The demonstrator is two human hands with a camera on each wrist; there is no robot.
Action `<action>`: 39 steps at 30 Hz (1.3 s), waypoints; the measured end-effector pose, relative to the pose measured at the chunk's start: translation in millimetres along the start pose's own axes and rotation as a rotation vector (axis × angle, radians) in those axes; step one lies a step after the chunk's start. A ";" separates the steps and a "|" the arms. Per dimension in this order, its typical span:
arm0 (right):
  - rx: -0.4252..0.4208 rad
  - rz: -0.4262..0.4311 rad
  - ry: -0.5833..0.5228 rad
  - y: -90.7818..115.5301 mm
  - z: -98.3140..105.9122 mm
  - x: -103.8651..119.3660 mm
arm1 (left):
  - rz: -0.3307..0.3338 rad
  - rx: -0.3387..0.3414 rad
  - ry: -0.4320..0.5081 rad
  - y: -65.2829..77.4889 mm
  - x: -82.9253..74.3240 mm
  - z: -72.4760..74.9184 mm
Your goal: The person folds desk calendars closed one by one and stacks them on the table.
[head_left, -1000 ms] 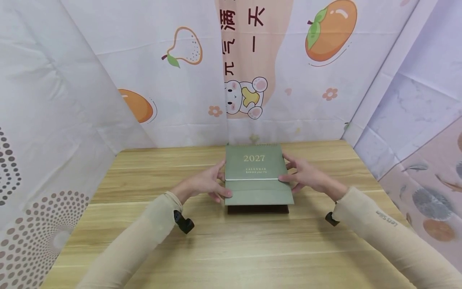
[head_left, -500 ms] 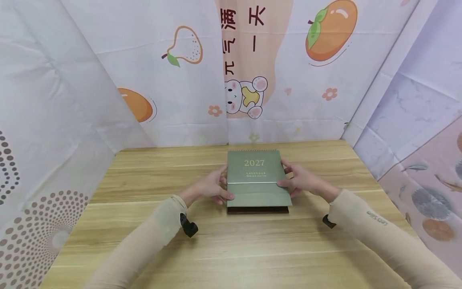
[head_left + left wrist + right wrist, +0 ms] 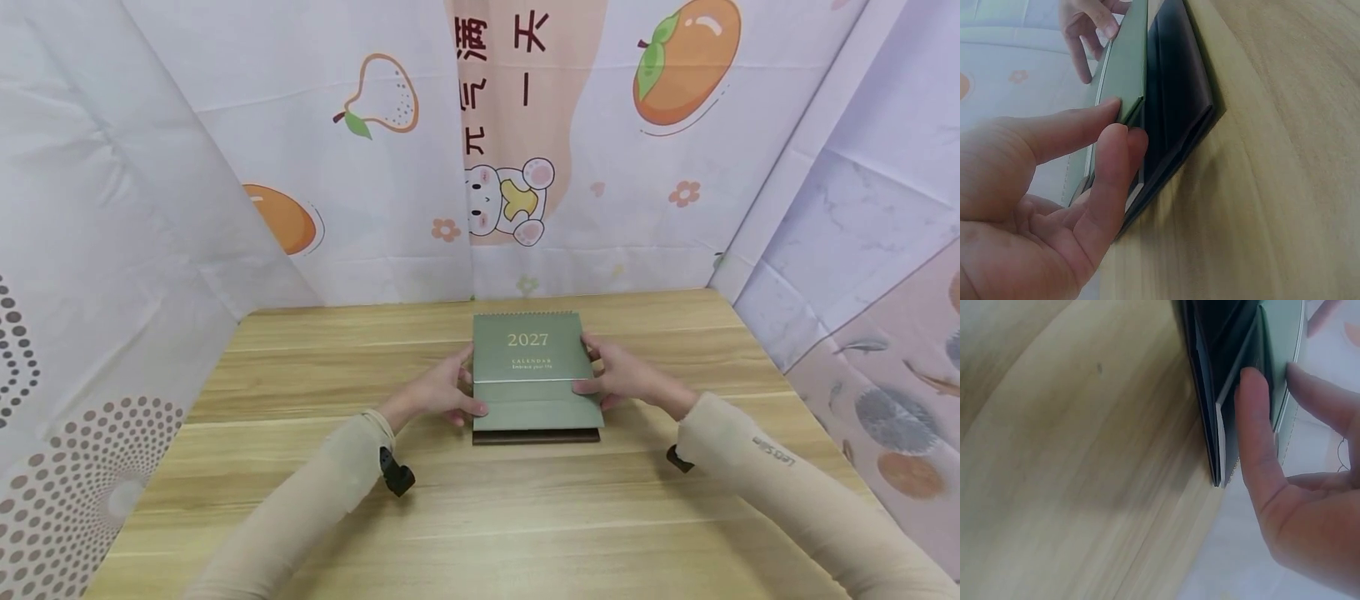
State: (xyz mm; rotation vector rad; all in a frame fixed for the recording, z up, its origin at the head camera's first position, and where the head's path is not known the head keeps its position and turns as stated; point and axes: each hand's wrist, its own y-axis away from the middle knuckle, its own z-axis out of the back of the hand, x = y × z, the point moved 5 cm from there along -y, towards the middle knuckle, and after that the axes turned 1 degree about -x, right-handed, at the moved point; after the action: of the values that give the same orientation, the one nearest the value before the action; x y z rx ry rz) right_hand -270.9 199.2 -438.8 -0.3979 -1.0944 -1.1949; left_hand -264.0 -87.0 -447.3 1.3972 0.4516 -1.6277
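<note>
A green desk calendar marked 2027, spiral-bound at its far edge, lies over a dark brown flat piece on the table. My left hand pinches its left side near the front corner. In the left wrist view, the thumb is on the green cover and the fingertips reach under its edge, above the dark piece. At the other side my right hand holds the edge, thumb on top. A right finger reaches into the gap under the cover in the right wrist view.
The wooden table carries the calendar towards its back edge. Behind it hangs a white curtain printed with fruit and a bunny. More patterned cloth hangs at the right, and a dotted one at the left.
The calendar's far edge has come lower and towards me, and its raised front has sunk closer to the dark piece. Both hands stay on its sides and have moved slightly inward.
</note>
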 end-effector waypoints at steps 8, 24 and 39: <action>0.035 0.004 0.035 -1.7 -6.2 -6.6 | -0.030 0.002 -0.040 0.4 1.7 -2.3; 0.068 0.058 0.198 1.4 -7.8 -1.3 | -0.040 0.010 -0.157 5.4 -1.0 -5.3; 0.070 0.099 0.276 1.7 -8.9 -2.1 | -0.035 0.025 -0.388 6.2 -8.9 -5.4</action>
State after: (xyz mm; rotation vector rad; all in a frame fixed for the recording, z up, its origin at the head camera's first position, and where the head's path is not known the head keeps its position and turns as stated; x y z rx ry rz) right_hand -265.2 194.3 -444.2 -0.2216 -0.8649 -1.0845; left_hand -256.3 -82.5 -439.1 1.0590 0.2289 -1.8841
